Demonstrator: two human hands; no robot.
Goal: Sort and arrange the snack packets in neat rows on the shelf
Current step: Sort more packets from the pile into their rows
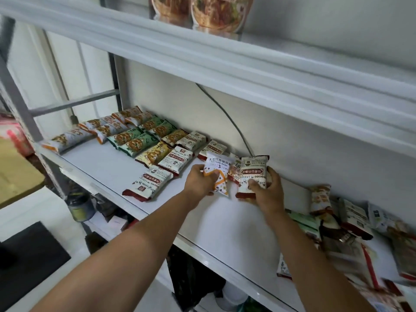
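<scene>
Left hand (201, 180) is gripping a white-and-orange packet (218, 174), right hand (267, 188) is clutching a red-trimmed one (253, 174) over the shelf (108, 163), and honestly either could be knocking the neat rows (144, 140) crooked.

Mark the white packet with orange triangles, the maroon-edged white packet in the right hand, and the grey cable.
white packet with orange triangles (219, 163): head view, printed face.
maroon-edged white packet (253, 170): head view, front panel.
grey cable (225, 113): head view, mid-length.
</scene>
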